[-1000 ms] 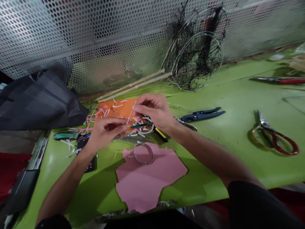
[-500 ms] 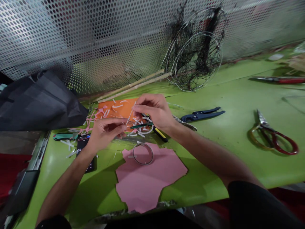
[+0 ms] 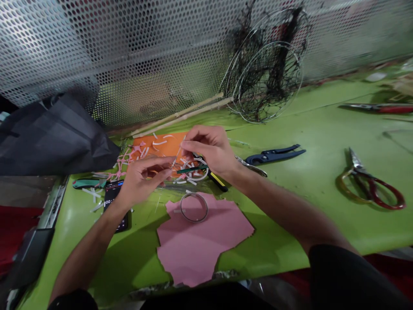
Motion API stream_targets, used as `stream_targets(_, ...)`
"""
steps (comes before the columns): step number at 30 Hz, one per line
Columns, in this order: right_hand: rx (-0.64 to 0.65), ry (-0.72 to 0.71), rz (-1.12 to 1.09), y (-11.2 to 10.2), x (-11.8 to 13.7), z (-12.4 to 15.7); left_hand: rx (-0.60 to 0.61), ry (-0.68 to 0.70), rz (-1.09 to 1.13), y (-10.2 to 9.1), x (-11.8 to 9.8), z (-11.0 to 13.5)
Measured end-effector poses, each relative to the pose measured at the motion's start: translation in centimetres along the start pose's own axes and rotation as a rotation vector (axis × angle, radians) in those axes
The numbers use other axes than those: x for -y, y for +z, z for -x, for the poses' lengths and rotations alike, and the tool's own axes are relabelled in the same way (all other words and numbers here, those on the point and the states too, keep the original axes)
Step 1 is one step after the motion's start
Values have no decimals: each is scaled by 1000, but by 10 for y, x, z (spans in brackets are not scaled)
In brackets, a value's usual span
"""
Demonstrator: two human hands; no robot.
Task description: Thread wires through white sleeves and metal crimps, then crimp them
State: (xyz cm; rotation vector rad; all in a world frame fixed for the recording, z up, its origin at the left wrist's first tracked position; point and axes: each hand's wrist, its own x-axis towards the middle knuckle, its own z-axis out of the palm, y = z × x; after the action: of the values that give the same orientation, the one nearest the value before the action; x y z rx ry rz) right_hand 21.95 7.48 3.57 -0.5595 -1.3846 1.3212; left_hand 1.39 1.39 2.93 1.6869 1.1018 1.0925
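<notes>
My right hand [image 3: 211, 148] pinches the upper end of a thin pale strip [image 3: 178, 151] above the orange sheet [image 3: 164, 146]. My left hand [image 3: 145, 177] is closed in a pinch at the strip's lower end. Just under the hands lie a white ring [image 3: 195, 168] and a green stick-like tool [image 3: 191, 170]. A wire ring [image 3: 193, 207] rests on a torn pink paper sheet [image 3: 200, 241] nearer to me. Pink and white paper scraps [image 3: 122, 163] are scattered left of the orange sheet.
On the green table [image 3: 306, 202] lie blue pliers [image 3: 274, 154], red-handled scissors [image 3: 371, 187], a phone [image 3: 112, 200] and a teal-handled tool [image 3: 82, 184]. Wire hoops with black netting [image 3: 267, 69] lean on the perforated metal wall [image 3: 129, 51]. A black bag [image 3: 48, 137] sits left.
My left hand's fingers have shifted slightly up along the strip. My right hand has barely moved.
</notes>
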Motion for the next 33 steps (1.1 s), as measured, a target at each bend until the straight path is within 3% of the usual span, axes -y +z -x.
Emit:
stream_targets(8, 7, -9, -8, -1, -1, 0, 46, -1, 7, -1, -6, 0)
stream_targets(28, 31, -11, -76, 1, 0, 1, 27, 38, -72, -1, -8, 1)
stream_targets(33, 25, 0, -64, 1, 1, 2, 21, -19, -37, -1, -5, -1)
